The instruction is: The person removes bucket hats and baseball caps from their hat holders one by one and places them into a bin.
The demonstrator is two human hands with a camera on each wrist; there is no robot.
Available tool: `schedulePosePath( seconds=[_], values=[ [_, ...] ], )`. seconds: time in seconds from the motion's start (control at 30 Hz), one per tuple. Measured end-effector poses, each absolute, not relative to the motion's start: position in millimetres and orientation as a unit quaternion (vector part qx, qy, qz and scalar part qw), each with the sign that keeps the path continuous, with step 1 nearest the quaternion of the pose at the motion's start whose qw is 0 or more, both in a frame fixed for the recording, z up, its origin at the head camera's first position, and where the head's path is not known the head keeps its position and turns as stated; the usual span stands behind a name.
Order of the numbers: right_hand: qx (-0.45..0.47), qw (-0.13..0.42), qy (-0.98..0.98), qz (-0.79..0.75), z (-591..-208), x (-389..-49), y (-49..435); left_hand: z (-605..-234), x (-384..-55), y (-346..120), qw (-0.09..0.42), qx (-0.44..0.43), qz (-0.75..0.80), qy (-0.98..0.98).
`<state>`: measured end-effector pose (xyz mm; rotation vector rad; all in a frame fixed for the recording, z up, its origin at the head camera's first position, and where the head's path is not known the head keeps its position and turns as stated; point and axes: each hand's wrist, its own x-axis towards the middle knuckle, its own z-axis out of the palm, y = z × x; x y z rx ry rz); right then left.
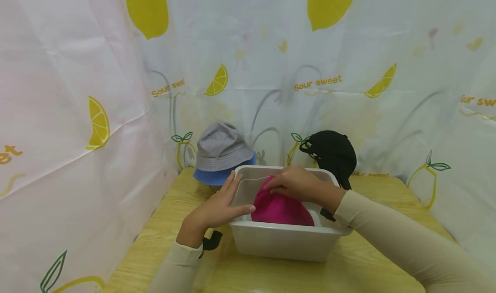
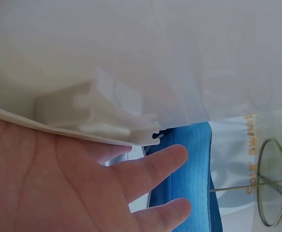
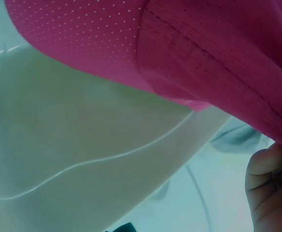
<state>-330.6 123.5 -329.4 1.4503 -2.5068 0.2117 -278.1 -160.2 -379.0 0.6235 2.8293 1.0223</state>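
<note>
A bright pink cap (image 1: 280,209) with tiny perforations and stitched seams (image 3: 189,53) is inside a white plastic basin (image 1: 286,243). My right hand (image 1: 296,183) reaches over the basin and pinches the cap's upper part; in the right wrist view its curled fingers (image 3: 271,179) meet the fabric edge. With fingers straight, my left hand (image 1: 217,209) rests against the basin's left rim, thumb pointing inward near the cap. The left wrist view shows the palm (image 2: 58,183) under the rim and the fingers spread. Part of the cap is hidden behind the basin's front wall.
Behind the basin at left, a grey bucket hat (image 1: 222,148) sits above a blue hat (image 1: 211,176), with a wire stand (image 2: 271,183) nearby. A black cap (image 1: 333,155) stands at back right. A lemon-print cloth (image 1: 240,47) surrounds the wooden table (image 1: 151,245).
</note>
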Motion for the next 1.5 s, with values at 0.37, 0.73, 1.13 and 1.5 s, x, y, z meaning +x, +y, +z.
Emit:
schedulePosePath(
  seconds=[0.37, 0.73, 1.13, 1.5],
  values=[
    [0.521, 0.077, -0.849, 0.04, -335, -340, 116, -376, -277, -159, 0.04, 0.204, 0.336, 0.919],
    [0.539, 0.062, -0.84, 0.004, -339, -346, 112, -375, -276, -159, 0.037, 0.204, 0.338, 0.918],
    [0.534, -0.017, -0.845, 0.009, -349, -353, 109, -376, -277, -160, 0.039, 0.207, 0.344, 0.915],
    [0.462, -0.16, -0.872, -0.011, -349, -340, 110, -376, -277, -160, 0.033, 0.21, 0.335, 0.918]
  ],
)
